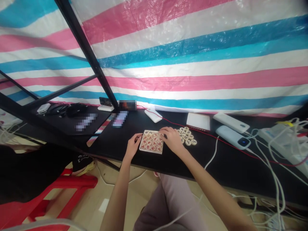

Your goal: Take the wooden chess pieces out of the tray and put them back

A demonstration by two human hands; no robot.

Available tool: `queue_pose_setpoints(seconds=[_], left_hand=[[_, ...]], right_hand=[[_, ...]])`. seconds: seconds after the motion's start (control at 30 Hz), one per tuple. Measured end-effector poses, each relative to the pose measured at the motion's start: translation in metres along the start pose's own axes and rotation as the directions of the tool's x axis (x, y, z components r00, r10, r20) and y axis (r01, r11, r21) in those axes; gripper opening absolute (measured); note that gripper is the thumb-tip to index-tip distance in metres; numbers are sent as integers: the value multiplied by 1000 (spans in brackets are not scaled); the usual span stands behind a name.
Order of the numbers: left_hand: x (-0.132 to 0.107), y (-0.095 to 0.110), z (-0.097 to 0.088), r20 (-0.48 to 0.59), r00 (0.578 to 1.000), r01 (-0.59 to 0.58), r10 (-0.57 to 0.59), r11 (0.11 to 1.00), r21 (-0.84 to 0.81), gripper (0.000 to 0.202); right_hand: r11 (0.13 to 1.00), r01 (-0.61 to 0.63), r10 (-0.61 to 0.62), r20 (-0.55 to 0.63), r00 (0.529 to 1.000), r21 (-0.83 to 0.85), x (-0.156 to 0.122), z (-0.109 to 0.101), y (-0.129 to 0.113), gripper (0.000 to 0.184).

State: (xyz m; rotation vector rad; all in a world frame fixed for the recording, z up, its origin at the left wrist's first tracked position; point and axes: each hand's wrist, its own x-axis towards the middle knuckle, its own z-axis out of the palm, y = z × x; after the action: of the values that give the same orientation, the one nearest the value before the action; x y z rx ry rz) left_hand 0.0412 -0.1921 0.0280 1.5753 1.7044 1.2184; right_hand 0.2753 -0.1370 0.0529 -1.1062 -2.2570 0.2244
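A shallow, light square box (151,152) lies on the black table, holding rows of round wooden Chinese chess pieces (148,142). Most show red characters; some in the far row look dark. At the box's left edge, my left hand (132,146) is closed, thumb and fingertips meeting its side. My right hand (173,138) reaches over the far right corner, fingers bent and together, their tips down at the pieces there. Whatever those fingertips hold is hidden beneath them. Just right of that hand lies a cluster of loose Chinese chess pieces (189,136), partly covered by it.
Behind the box are a white power bank (153,115), a red cable (173,123) and a flat white box lid (198,121). Two more white devices (232,136) and tangled cables lie right. A phone (119,119) and black frame post (96,65) stand left. A person sits beside me.
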Motion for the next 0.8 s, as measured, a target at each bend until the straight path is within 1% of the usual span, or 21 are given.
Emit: queue_pose_setpoints(seconds=[0.1,0.13,0.2,0.27,0.37,0.43,0.5,0.57,0.63,0.67,0.73,0.8], left_hand=[[0,0,0,-2,1000,-2,2,1000,-5,32],[0,0,0,1,1000,-6,6,1000,-2,32],[0,0,0,10,1000,-13,13,1000,7,32],[-1,1,0,15,1000,-16,16,1000,21,33],[-1,3,0,16,1000,-4,3,999,38,33],[-1,4,0,17,1000,7,-8,999,38,33],[-1,5,0,19,1000,8,-9,999,32,32],[-1,5,0,16,1000,1,-2,1000,31,31],[-1,5,0,8,1000,-5,4,999,38,29],[0,5,0,7,1000,-6,6,999,42,29],[0,4,0,5,1000,-9,8,999,50,28],[1,2,0,7,1000,-14,14,999,52,28]], right_hand=[[984,-21,15,-35,999,-179,-37,-21,22,23],[975,-14,8,-29,1000,-222,-49,-25,29,25],[960,39,-37,10,999,-277,-70,-31,38,31],[949,94,-88,34,996,-300,-83,-33,40,32],[949,137,-136,21,990,-284,-89,-33,36,28],[965,156,-153,30,988,-211,-86,-33,33,24],[984,152,-147,63,987,-91,-79,-34,29,19],[995,97,-98,87,991,18,-67,-38,26,14],[997,9,-15,76,997,82,-50,-40,21,12],[995,-30,24,61,998,97,-40,-40,18,14],[993,-70,67,31,997,91,-18,-35,10,15],[998,-50,49,29,998,24,1,-24,3,15]])
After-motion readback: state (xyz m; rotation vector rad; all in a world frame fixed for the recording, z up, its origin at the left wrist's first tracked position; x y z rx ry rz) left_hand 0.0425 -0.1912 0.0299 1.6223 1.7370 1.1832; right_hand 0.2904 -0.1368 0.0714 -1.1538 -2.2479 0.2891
